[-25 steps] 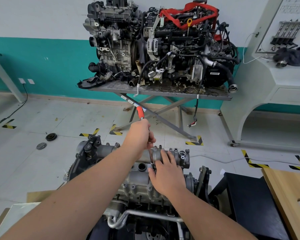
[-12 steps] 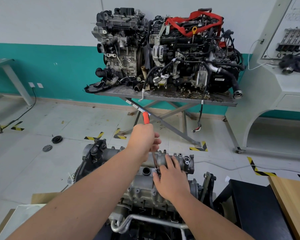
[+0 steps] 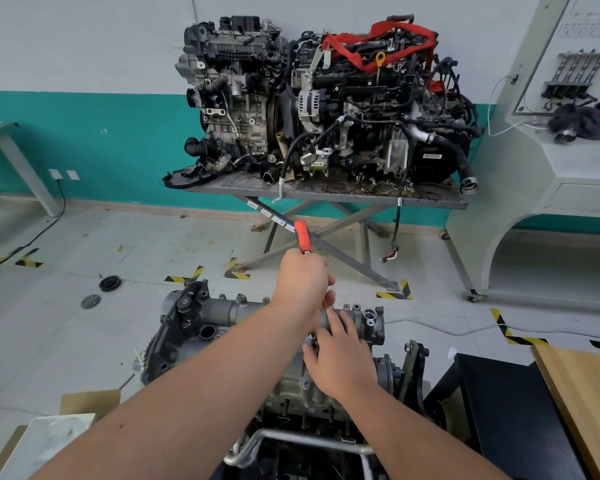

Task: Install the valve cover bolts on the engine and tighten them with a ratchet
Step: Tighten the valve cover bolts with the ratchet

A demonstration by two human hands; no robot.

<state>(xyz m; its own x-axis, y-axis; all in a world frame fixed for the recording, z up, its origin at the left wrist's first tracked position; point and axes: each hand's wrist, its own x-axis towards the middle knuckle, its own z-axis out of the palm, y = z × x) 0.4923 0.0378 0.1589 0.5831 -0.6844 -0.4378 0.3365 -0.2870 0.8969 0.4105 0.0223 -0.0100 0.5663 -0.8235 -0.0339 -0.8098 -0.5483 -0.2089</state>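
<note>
The room is brightly and evenly lit by soft, diffuse light with no visible source. Shadows are faint and soft-edged, the deepest one on the floor (image 3: 84, 244) beneath the table (image 3: 326, 197) by the wall. No harsh glare shows; the pale wall looks slightly washed out. Wide-angle distortion bends straight lines near the frame edges and stretches the forearms at the bottom. Focus is sharp throughout, with slight softness at the corners.

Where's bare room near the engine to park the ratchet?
Free: the wooden board at right, and the dark stand top between it and the engine. Crowded: the valve cover, where the left hand grips the ratchet and the right hand steadies its lower end.
</note>
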